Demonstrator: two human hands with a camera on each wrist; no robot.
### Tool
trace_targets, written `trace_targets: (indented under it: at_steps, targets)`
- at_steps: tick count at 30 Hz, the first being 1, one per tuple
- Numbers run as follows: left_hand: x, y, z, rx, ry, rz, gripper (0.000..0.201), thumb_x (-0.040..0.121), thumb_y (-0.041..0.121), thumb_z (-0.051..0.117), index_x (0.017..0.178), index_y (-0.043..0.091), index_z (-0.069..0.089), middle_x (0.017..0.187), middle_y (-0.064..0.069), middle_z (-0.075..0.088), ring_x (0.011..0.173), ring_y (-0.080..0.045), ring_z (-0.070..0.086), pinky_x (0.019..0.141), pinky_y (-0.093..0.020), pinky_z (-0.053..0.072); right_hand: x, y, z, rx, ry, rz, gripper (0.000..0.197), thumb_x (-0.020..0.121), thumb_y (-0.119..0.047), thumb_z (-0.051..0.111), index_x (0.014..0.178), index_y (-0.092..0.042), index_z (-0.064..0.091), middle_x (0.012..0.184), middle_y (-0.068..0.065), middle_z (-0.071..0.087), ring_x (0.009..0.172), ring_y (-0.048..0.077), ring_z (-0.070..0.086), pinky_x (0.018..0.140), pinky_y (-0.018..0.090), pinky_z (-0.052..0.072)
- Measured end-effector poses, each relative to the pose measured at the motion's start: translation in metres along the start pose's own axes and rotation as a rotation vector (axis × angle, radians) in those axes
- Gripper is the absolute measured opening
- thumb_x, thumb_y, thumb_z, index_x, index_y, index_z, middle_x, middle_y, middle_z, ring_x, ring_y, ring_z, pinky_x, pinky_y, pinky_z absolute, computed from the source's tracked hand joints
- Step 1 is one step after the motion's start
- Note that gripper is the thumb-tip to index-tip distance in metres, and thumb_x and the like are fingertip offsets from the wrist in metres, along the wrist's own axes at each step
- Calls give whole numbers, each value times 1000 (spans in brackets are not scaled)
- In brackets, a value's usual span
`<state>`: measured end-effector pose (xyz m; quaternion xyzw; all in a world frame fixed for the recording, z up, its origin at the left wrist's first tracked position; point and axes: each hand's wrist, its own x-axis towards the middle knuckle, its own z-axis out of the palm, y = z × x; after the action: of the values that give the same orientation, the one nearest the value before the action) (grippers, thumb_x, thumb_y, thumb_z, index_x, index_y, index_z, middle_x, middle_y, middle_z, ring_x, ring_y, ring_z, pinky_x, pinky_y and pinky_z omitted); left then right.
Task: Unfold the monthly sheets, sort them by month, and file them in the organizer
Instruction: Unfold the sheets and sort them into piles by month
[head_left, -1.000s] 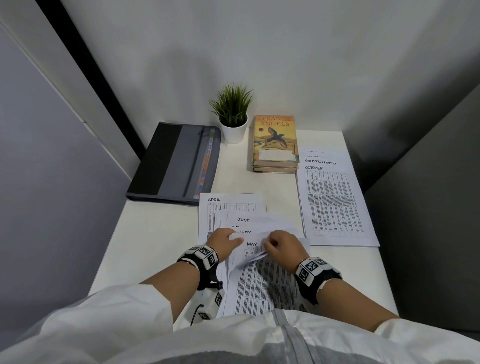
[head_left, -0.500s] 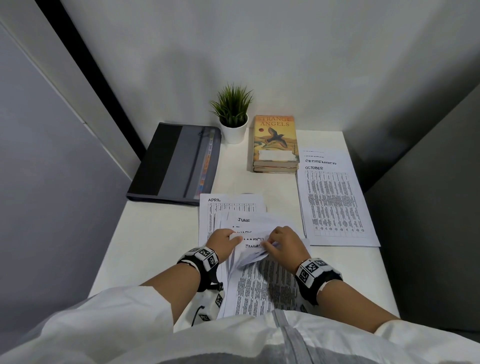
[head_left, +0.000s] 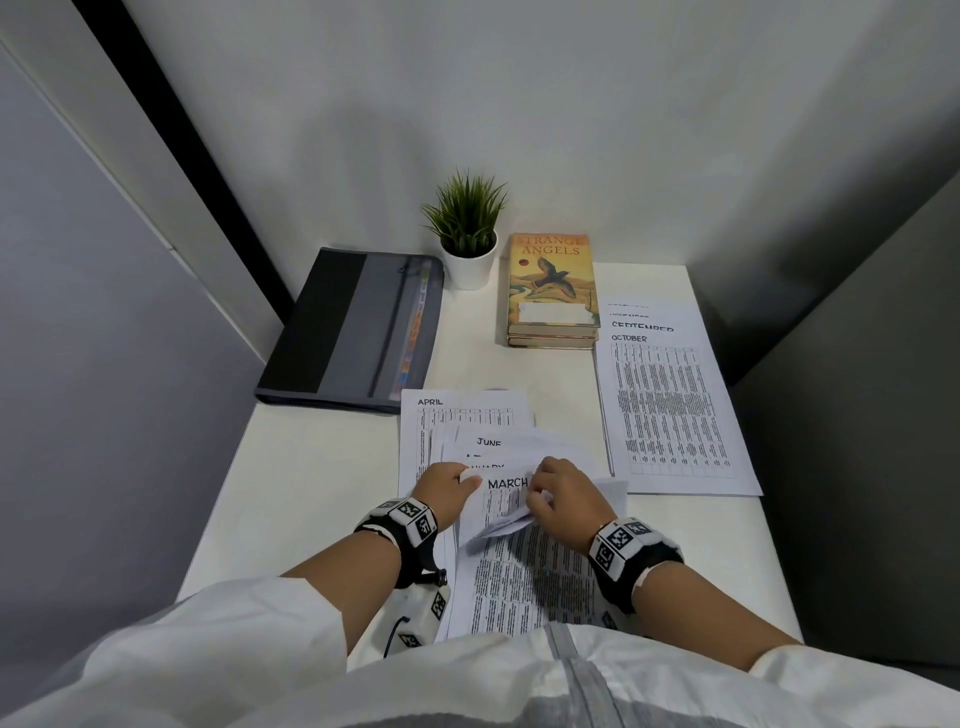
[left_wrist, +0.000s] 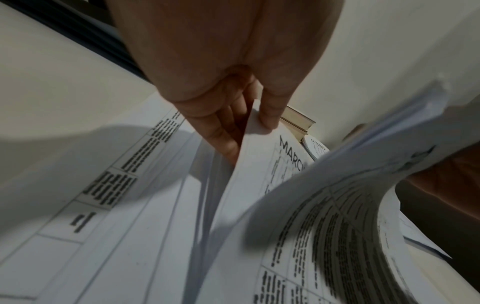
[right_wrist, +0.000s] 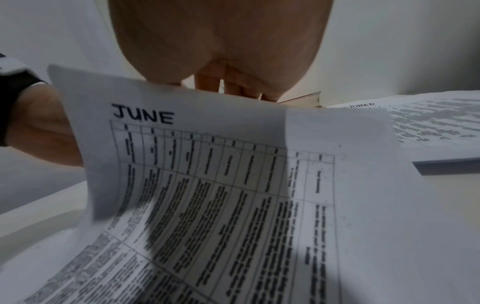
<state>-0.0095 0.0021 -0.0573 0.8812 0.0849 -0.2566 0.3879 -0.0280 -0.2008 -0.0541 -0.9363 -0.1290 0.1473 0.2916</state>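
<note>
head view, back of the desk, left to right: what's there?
organizer → potted plant → stack of books → October sheet pile

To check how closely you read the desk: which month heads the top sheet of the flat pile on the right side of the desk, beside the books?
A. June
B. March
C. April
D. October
D: the head view shows OCTOBER printed above the table on the top sheet of the right-hand pile, beside the books; the April sheet lies nearer the organizer.
</note>
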Motion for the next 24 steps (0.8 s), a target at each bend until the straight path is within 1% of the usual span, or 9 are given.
trace_targets:
  at_steps: [3,6,10,14,16,18,20,22,24]
  targets:
    - [-1,-1,0,-16,-6,25,31,92,24,61,66,12,51,67,-3,49,65,-19,45,62,-27,33,-1,-1,0,82,-2,46,8,89,-20,47,88,-23,54,73,-11,50,66,7,47,63,28,38]
    - [-2,-2,2,-133,-9,40,23,84,26,72,91,5,68,87,-6,68,81,-21,62,75,-29,47,-1,-3,1,103,17,38,21,93,-25,48,111,-24,58,89,-6,55,75,11,55,68,29,45]
    - [-1,-2,3,-148,27,17,23,87,28,69,89,5,66,76,-3,60,71,-18,53,68,-27,41,0,0,4,17,60,38,26,94,-26,49,83,-10,66,90,1,46,84,16,44,76,30,41]
    - [0,-3,-3,-70,29,23,28,95,23,55,73,6,55,64,-3,45,65,-20,43,61,-28,31,3,0,2,-7,62,53,39,97,-27,44,61,-15,53,69,0,48,70,16,45,67,30,35]
    - [-1,-3,-4,-68,24,28,30,94,22,55,69,7,51,63,-4,43,62,-19,41,60,-28,31,5,-2,0,30,40,84,34,96,-29,46,64,-20,50,60,-5,48,60,13,46,61,28,35]
    - [-2,-2,-4,-90,12,43,28,93,21,57,71,4,55,66,-6,47,65,-20,43,63,-28,34,5,-5,-2,45,22,86,14,93,-26,47,88,-25,60,61,-10,52,62,11,51,62,28,41]
    - [-4,-2,-2,-145,-27,73,24,90,21,60,72,5,61,64,-3,48,64,-18,44,66,-28,36,5,-7,-3,57,-4,44,26,90,-24,49,114,-28,59,70,-9,57,70,14,56,70,30,46]
    - [-8,-1,-1,-235,-111,84,21,87,22,67,68,12,67,60,2,51,60,-14,46,66,-27,40,6,-9,-3,15,10,23,25,90,-26,51,111,-23,65,84,-3,53,80,18,55,75,31,44]
    - [-12,2,-1,-264,-154,85,32,86,33,70,56,22,62,57,7,52,56,-9,47,64,-25,41,7,-8,0,-52,41,10,27,93,-31,51,89,-13,71,88,2,47,84,20,49,75,32,40]
